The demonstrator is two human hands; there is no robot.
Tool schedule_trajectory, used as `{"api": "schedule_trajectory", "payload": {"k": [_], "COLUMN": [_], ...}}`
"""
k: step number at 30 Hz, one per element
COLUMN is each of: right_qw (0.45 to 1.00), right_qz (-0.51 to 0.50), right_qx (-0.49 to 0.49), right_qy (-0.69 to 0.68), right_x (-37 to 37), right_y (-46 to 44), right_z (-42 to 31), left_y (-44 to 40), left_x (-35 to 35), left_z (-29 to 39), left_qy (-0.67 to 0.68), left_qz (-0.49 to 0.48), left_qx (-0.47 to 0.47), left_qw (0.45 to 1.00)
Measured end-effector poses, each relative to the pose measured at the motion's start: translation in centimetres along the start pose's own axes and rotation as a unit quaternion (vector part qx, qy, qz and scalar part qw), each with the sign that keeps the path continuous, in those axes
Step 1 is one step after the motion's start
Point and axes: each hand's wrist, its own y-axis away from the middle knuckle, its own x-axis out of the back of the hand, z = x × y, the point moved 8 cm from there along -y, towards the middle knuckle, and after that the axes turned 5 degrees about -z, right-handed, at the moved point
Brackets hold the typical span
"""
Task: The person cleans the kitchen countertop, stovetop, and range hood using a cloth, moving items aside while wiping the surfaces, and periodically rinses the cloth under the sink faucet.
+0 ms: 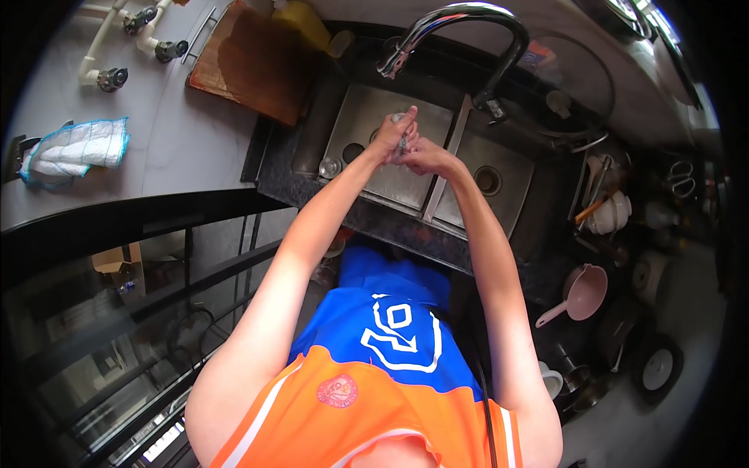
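A small, crumpled greyish thing, too hidden for us to name surely, is squeezed between our two hands above the left basin of a double sink. Our left grip is closed around it, with the thumb lying along the top, and a bit of the greyish material shows between the fingers. Our right grip is closed too, curled against the left one from the side, so that the two touch. Just right of our hands, the steel divider separates this basin from the right basin, in which we see a round drain. Near the front left corner of the left basin stands a clear glass. A chrome faucet arches over the back of the sink. The dark worktop runs along the front of both basins. Past the sink on the left we see a brown wooden board with a dark patch, a yellow container behind it, and, farther off, a white towel edged in blue. On the right are white bowls, scissors and a pink pan with a handle. Below our arms shows a blue and orange jersey.
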Motion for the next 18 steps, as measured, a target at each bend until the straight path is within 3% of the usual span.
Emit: {"api": "schedule_trajectory", "payload": {"k": [1,2,4,5,7,10,12,13,16,18], "right_qw": [0.995,0.995,0.934,0.934,0.842,0.808,0.796,0.805,0.827,0.654], "right_qz": [0.046,0.045,0.184,0.187,0.291,0.358,0.364,0.317,0.270,0.534], "right_qx": [-0.003,-0.006,0.081,0.077,0.080,0.019,0.000,-0.020,-0.001,0.190], "right_qy": [0.091,0.091,0.294,0.294,0.446,0.467,0.484,0.501,0.494,0.500], "right_x": [0.7,0.3,0.7,0.2,-0.5,-1.7,-1.8,-1.7,-2.4,-4.8], "right_y": [-0.7,-1.1,-0.8,-1.1,-1.1,-1.1,-1.3,-2.0,-2.4,3.2], "right_z": [-0.2,0.1,-1.9,-1.5,-1.9,-1.2,-0.9,-0.3,-0.5,-4.8], "left_y": [-0.1,-0.2,-0.5,-0.7,-0.5,-0.4,-0.4,-0.2,0.9,0.9], "left_x": [0.4,0.7,2.2,2.5,4.9,6.8,7.5,8.0,8.4,8.6], "left_z": [0.1,0.1,0.2,0.0,-0.5,-1.4,-2.4,-3.0,-2.2,-2.5], "left_qy": [-0.025,-0.021,-0.040,-0.036,-0.024,-0.055,-0.041,-0.034,0.018,0.055], "left_qz": [0.005,0.006,0.067,0.063,0.148,0.204,0.210,0.218,0.232,0.215], "left_qx": [0.002,0.003,-0.037,-0.035,-0.055,-0.054,-0.023,0.007,-0.022,-0.040], "left_qw": [1.000,1.000,0.996,0.997,0.987,0.976,0.977,0.975,0.972,0.974]}}
